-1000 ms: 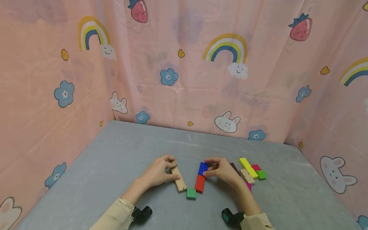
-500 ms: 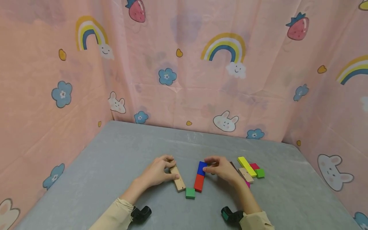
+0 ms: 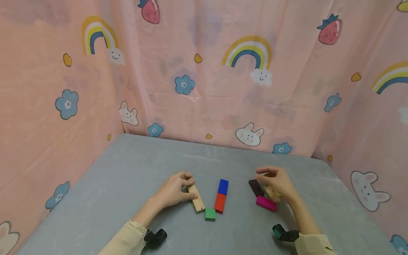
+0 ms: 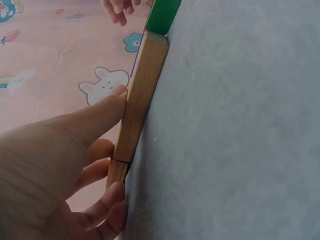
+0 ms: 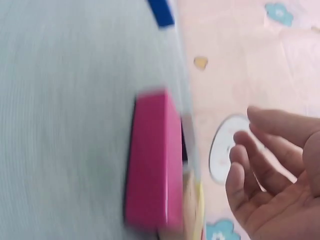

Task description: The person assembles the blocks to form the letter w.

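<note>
My left hand (image 3: 173, 189) holds two plain wooden blocks (image 4: 140, 100) set end to end on the table. Its thumb lies against the longer block, and its fingers curl at the far end of the shorter one. A green block (image 3: 210, 214) sits at the near end of this row. From there a red block (image 3: 220, 202) and a blue block (image 3: 223, 187) run away in a line. Fingers apart and holding nothing, my right hand (image 3: 280, 182) hovers over the group at the right: a dark brown block (image 3: 256, 187), a magenta block (image 5: 150, 160) and a wooden block (image 3: 271, 194).
A yellow block (image 5: 200, 205) lies beyond the wooden one in the right group, mostly hidden by my right hand. The grey table (image 3: 153, 152) ends at a pink patterned curtain (image 3: 216, 88) behind and at both sides. A black wrist camera (image 3: 155, 238) sits by each sleeve.
My right hand has left the blue block and moved right, over the loose blocks, uncovering the dark brown and magenta ones. My left hand has stayed on the wooden blocks.
</note>
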Motion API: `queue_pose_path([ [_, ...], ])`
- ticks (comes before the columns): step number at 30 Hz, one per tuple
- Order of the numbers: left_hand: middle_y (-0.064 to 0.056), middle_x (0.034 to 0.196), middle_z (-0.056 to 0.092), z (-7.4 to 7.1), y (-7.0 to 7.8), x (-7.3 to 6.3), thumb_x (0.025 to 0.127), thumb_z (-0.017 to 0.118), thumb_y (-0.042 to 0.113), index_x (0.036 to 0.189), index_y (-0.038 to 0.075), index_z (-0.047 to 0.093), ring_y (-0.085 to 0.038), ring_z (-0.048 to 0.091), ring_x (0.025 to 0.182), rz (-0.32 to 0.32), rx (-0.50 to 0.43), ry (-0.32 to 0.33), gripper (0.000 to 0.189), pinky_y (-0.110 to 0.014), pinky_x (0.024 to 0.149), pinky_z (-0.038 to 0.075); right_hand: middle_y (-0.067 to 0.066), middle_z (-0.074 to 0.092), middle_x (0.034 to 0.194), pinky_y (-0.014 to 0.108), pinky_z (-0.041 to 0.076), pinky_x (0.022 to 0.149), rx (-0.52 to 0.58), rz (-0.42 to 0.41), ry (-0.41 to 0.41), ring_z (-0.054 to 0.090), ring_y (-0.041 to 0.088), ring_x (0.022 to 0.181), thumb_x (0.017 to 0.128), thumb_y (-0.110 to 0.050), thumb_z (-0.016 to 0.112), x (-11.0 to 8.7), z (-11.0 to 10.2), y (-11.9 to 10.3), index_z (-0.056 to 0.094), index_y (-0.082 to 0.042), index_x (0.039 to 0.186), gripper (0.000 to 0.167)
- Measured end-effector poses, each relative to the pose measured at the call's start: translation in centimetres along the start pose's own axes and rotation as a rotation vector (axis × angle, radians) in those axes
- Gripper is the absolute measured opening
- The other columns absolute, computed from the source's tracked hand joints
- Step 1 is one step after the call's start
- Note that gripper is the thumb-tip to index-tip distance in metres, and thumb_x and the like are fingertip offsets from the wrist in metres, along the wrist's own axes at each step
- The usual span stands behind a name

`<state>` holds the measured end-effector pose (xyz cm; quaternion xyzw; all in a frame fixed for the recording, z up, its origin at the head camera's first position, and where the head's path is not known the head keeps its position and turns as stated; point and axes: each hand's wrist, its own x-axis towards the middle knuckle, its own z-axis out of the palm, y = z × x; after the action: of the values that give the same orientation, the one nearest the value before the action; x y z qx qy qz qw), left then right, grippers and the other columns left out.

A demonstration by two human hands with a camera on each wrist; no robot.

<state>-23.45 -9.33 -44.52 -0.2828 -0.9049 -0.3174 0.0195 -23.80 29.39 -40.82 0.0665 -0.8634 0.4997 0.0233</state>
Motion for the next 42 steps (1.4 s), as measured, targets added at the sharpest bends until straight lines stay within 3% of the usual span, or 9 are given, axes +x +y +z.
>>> queue_pose_path([
  [9, -0.009, 0.142, 0.049, 0.1, 0.0, 0.0, 0.087, 0.075, 0.044, 0.135, 0.002, 0.059, -0.035, 0.041, 0.133, -0.006, -0.007, 0.006, 0.066, -0.05, 0.103, 0.038, 0.017, 0.067, 0.11, 0.034, 0.052, 0.072, -0.103, 0.01, -0.023, 0.057, 0.029, 0.093, 0.091, -0.025, 0.074, -0.6, -3.7, 1.6, 0.07, 0.001, 0.117, 0.037],
  [18, -0.009, 0.142, 0.05, 0.2, 0.0, 0.0, 0.086, 0.075, 0.044, 0.135, 0.002, 0.06, -0.034, 0.042, 0.132, -0.007, -0.001, 0.009, 0.066, -0.05, 0.103, 0.039, 0.016, 0.066, 0.11, 0.035, 0.052, 0.079, -0.105, 0.02, 0.006, 0.057, 0.025, 0.096, 0.094, -0.026, 0.07, -1.2, -5.6, 1.9, 0.067, 0.001, 0.123, 0.04],
  [22, -0.008, 0.142, 0.049, 0.2, 0.1, 0.0, 0.086, 0.075, 0.044, 0.135, 0.003, 0.06, -0.035, 0.041, 0.132, -0.014, 0.001, 0.006, 0.066, -0.051, 0.103, 0.038, 0.016, 0.065, 0.115, 0.041, 0.047, 0.084, -0.114, 0.012, 0.01, 0.055, 0.022, 0.1, 0.093, -0.023, 0.071, -1.6, -6.6, 2.6, 0.066, 0.002, 0.125, 0.041],
  [28, -0.009, 0.142, 0.049, 0.1, 0.1, -0.1, 0.087, 0.075, 0.044, 0.135, 0.003, 0.06, -0.035, 0.041, 0.132, -0.01, 0.003, 0.002, 0.065, -0.051, 0.103, 0.038, 0.015, 0.064, 0.125, 0.033, 0.049, 0.084, -0.128, 0.028, -0.025, 0.053, 0.027, 0.11, 0.088, -0.021, 0.077, -2.4, -8.2, 4.6, 0.069, 0.002, 0.119, 0.04],
  [34, -0.01, 0.142, 0.05, 0.1, 0.0, 0.0, 0.086, 0.076, 0.042, 0.135, 0.002, 0.06, -0.035, 0.041, 0.132, -0.009, -0.002, 0.008, 0.065, -0.051, 0.103, 0.038, 0.016, 0.061, 0.13, 0.052, 0.045, 0.091, -0.195, 0.095, -0.115, 0.053, 0.033, 0.115, 0.08, -0.022, 0.083, -3.1, -9.0, 6.3, 0.072, -0.004, 0.117, 0.042],
  [42, -0.008, 0.142, 0.05, 0.1, 0.1, 0.0, 0.086, 0.076, 0.043, 0.135, 0.003, 0.06, -0.034, 0.042, 0.132, -0.017, 0.004, 0.004, 0.065, -0.05, 0.103, 0.039, 0.017, 0.061, 0.126, 0.032, 0.049, 0.081, -0.18, 0.117, -0.172, 0.055, 0.028, 0.104, 0.075, -0.015, 0.087, -3.3, -8.9, 7.5, 0.069, -0.003, 0.122, 0.052],
])
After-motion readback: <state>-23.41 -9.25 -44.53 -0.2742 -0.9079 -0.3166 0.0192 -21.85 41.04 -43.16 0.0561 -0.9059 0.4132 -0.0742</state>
